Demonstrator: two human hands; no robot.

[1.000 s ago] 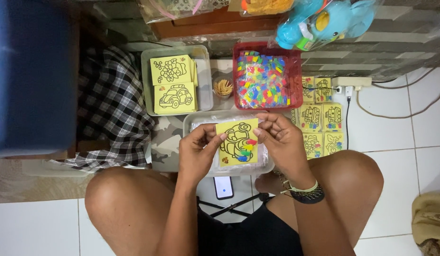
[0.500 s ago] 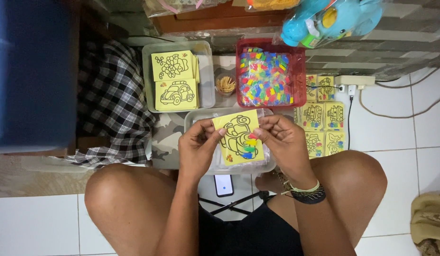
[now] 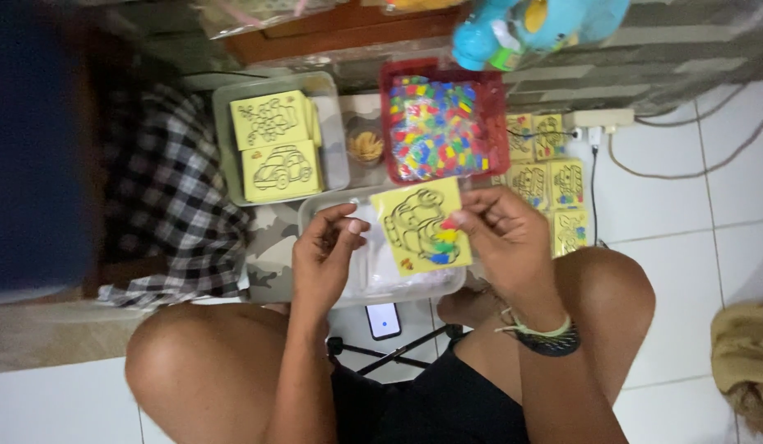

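Two hands | right hand (image 3: 500, 238) fingers pinch yellow card (image 3: 420, 226) | left hand (image 3: 324, 255) loosely curled

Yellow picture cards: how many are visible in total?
8: one in the right hand, card; two in the grey tray; five on the floor right of the red basket. Stacked ones may be hidden.

Home floor — tiles (image 3: 694, 271), toy (image 3: 538, 29).

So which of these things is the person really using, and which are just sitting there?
In use:
- yellow picture card, pinched by the right hand
- left hand beside the card
- clear tray underneath
- red basket of coloured packets

Just lying about:
- grey tray of blank yellow cards
- checked cloth
- phone
- blue toy
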